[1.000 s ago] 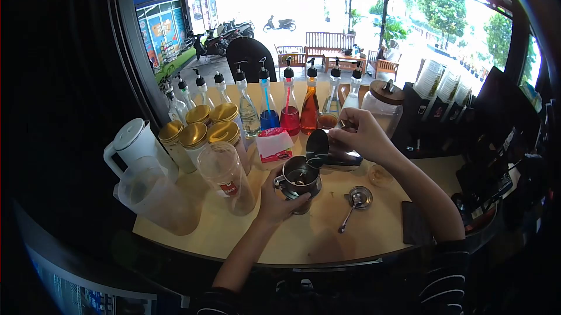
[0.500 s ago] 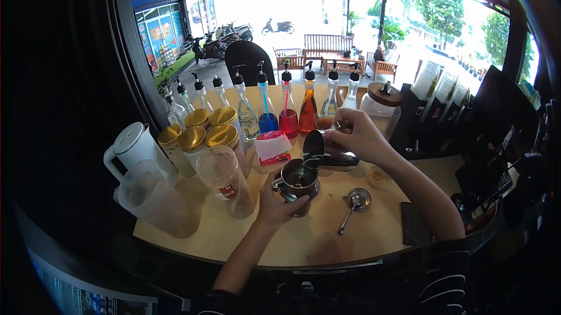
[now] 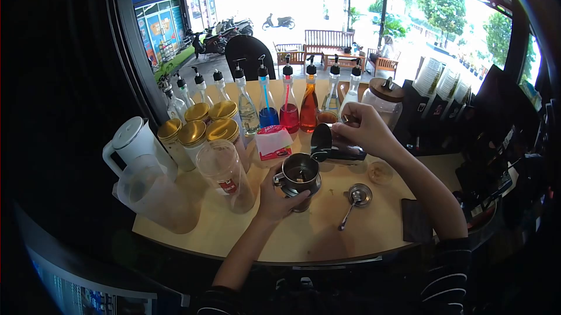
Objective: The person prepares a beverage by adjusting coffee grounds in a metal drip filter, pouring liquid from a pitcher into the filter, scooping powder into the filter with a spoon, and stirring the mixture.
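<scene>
My left hand [image 3: 280, 203] is wrapped round a metal cup [image 3: 299, 177] with a small handle, which stands upright with something dark inside. Just above and to its right, my right hand [image 3: 367, 130] grips a dark, shiny pitcher [image 3: 339, 144] from the top. The pitcher is tilted, its wide mouth facing left and down near the cup's rim; its handle is mostly hidden by my fingers. Right of the cup, a spoon [image 3: 349, 214] rests on a small round metal dish [image 3: 361, 195]. A red and white packet [image 3: 273, 142] stands behind the cup.
Pump bottles, including one with red liquid [image 3: 289, 117], line the back of the counter [image 3: 280, 245]. Left are gold-lidded jars [image 3: 191, 132], a clear container [image 3: 225, 177] and a white pitcher [image 3: 137, 142]. A wooden-lidded jar [image 3: 383, 101] and cup stacks [image 3: 429, 75] stand right; a dark cloth [image 3: 416, 220] lies near the edge.
The dark pitcher in my right hand has tipped back from its steeper tilt and moved slightly right. The stream into the cup is no longer visible. My left hand still holds the cup.
</scene>
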`<act>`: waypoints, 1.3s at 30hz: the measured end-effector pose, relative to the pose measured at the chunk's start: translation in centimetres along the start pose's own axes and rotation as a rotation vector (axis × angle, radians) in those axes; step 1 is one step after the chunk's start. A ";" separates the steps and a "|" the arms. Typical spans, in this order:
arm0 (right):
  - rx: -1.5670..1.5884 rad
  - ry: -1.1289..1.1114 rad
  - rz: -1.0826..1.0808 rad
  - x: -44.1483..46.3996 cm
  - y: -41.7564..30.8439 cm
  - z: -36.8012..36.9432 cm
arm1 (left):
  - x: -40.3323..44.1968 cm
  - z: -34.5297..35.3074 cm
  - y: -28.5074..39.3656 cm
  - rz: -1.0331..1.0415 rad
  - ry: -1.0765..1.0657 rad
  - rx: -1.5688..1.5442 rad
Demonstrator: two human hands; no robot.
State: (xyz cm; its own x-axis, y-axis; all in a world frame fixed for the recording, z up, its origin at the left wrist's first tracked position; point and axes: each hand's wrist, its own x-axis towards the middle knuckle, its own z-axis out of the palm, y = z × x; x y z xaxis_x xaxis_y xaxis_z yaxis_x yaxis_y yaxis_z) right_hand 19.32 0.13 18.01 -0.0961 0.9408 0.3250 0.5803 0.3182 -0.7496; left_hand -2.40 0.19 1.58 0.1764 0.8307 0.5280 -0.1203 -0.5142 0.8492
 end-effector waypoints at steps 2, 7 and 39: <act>0.012 0.004 -0.009 0.2 0.5 0.2 | 0.0 0.0 -0.2 0.022 0.004 0.005; 0.001 0.020 -0.026 0.9 1.1 0.6 | 0.0 0.0 -0.1 0.024 0.001 0.030; 0.710 0.417 0.161 -2.8 14.9 5.2 | 0.0 -0.1 -0.4 0.058 0.004 0.079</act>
State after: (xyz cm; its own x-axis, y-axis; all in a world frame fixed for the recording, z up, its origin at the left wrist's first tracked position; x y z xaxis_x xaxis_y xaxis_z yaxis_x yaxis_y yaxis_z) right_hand 23.99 2.80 2.90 0.3323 0.9051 0.2652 -0.0988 0.3130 -0.9446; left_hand -2.47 0.47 1.22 0.1678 0.8000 0.5760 -0.0526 -0.5762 0.8156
